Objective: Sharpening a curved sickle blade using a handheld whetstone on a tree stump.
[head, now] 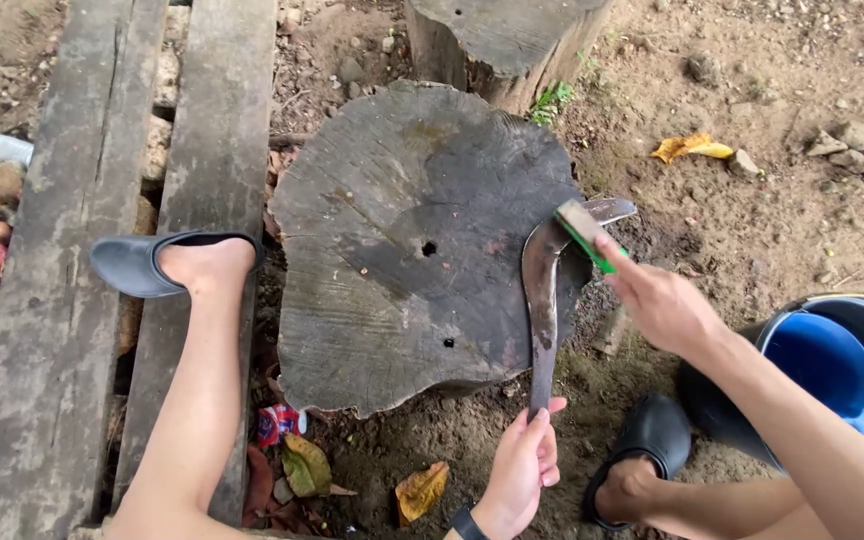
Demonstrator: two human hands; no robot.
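head view: only camera, looks straight down at a stump top
left hand (524, 470): closed around the handle end of a curved blade (542, 290), thumb on top, holds it steady
curved blade: sickle-like, dark steel, lies flat along the right edge of the wooden stump (402, 250), tip (612, 210) hangs past the rim
right hand (657, 300): fingers pinched on a green-and-grey sharpening block (585, 235), block sits on the blade near its bend
contact: block looks tilted across the edge, exact angle can't be told
doing it well: keep the blade pinned against the stump so it can't rock; hold one shallow angle; stroke away from the gripping hand; keep fingertips behind the block's edge, off the steel
risk: tip is unsupported, heavy pressure there may flex or slip
feet: left in a grey slipper (137, 262) on a plank (52, 300), right in a black slipper (652, 435) on dirt, near the blade handle
nearby: dark bucket with a blue scoop (822, 365) at right, second stump (502, 35) above, yellow leaf (692, 147) on the soil
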